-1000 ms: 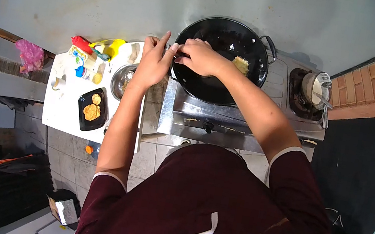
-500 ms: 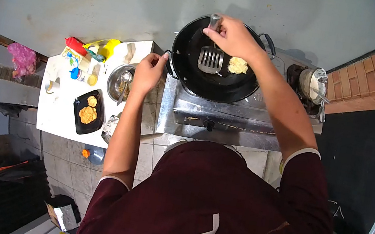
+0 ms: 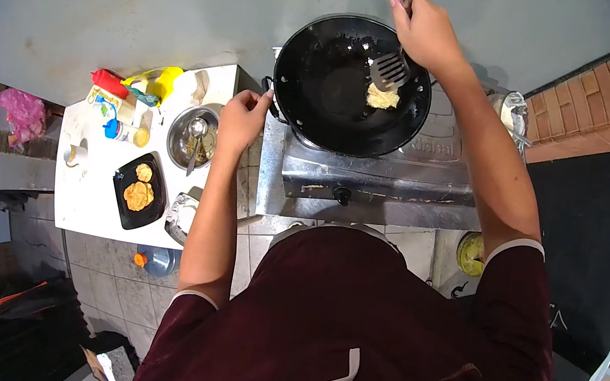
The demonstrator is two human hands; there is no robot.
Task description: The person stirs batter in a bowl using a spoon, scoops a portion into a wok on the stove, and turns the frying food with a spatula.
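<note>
Just moved spatula, held tight in right hand, to the patty at the pan's right side, near enough to push; pinching handle with left hand.

The wok sits on the stove, the fritter inside it, right of centre; the spatula reaches in from behind, its blade at the fritter's far edge. Left of the stove stands the surface, bearing the bowl with the spoon in it and, farther left and nearer, the plate under fried cakes.
</note>
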